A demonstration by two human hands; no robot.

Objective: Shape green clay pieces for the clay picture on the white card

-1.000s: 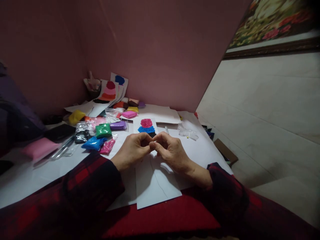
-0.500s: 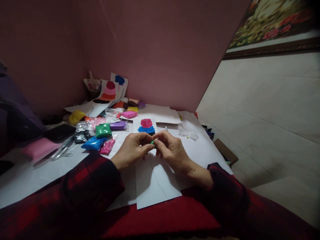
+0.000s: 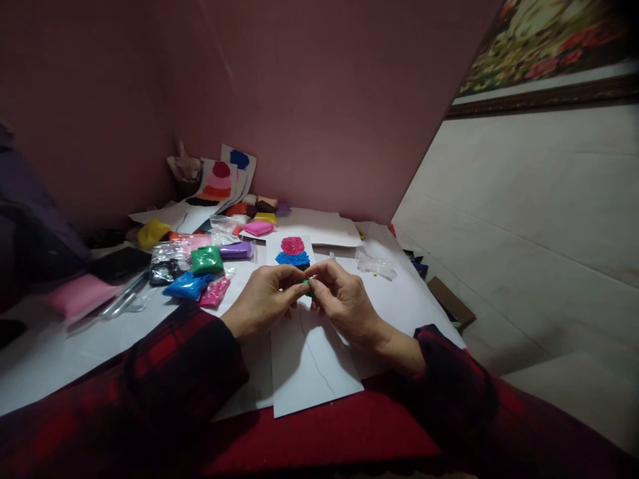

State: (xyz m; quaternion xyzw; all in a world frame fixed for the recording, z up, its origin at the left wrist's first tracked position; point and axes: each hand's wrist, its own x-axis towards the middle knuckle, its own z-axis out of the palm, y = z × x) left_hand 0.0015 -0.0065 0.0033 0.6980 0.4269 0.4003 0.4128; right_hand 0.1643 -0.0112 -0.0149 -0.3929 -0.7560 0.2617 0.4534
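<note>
Between the fingertips of my left hand (image 3: 264, 296) and my right hand (image 3: 344, 299) is a small piece of green modelling clay (image 3: 307, 284), pinched from both sides and mostly hidden. Both hands hover over a white paper strip (image 3: 312, 372) with a thin drawn line running down it. At the strip's far end is a clay picture: a textured pink round (image 3: 292, 246) above a blue band (image 3: 292, 258), with a dark band partly covered by my fingers.
Left of my hands lie packets of clay, among them green (image 3: 206, 260), blue (image 3: 187, 286), purple (image 3: 236, 250) and pink (image 3: 215, 291). Finished pictures (image 3: 218, 183) lean at the back wall. A crumpled clear bag (image 3: 375, 264) lies to the right.
My fingertips have shifted very slightly around the green clay. Everything else looks the same.
</note>
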